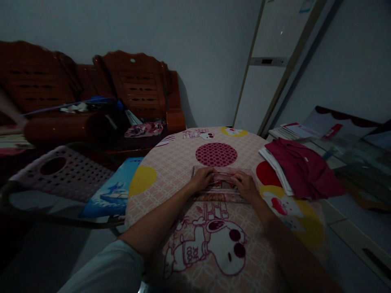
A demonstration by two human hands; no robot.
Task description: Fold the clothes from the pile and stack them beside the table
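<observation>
A pinkish patterned cloth (222, 197) lies folded into a flat, wide strip on a round table. My left hand (204, 178) grips the upper fold at its left part, fingers curled onto the fabric. Holding the same fold farther right is my right hand (244, 183), its thumb and fingers pinched together. Between the two hands a raised edge of the cloth runs across. The cloth's underside is hidden. To the right, a dark red folded garment (301, 167) rests over a white cloth (276, 171), apart from my hands.
A cartoon-print tablecloth (171, 187) covers the round table. At left stand a woven chair (82, 175) with a blue cushion (113, 191) and a wooden sofa (134, 81) with clothes on it. Another person's arm (12, 118) shows at the left edge. Papers (293, 131) lie at right.
</observation>
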